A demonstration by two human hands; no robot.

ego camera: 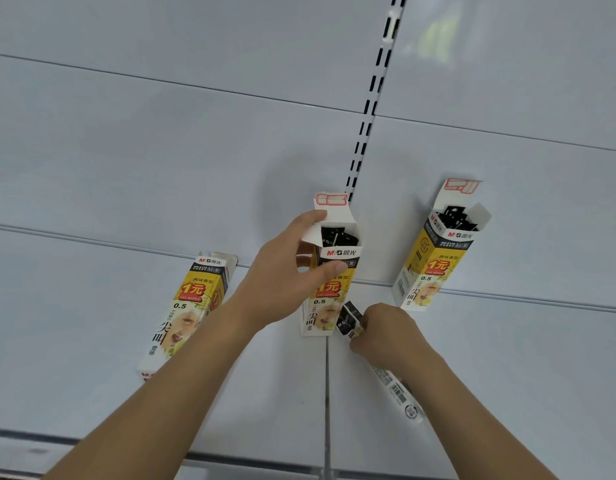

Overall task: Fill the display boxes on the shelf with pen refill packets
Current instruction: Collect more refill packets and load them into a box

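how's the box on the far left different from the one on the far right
The left box has its top closed, so no packets show; the right box has its top flap up, with black packets visible inside. The left box leans left, the right box leans right. Neither is touched: the left hand grips the middle box instead. Both share the same yellow, white and black printing and stand on the shelf.
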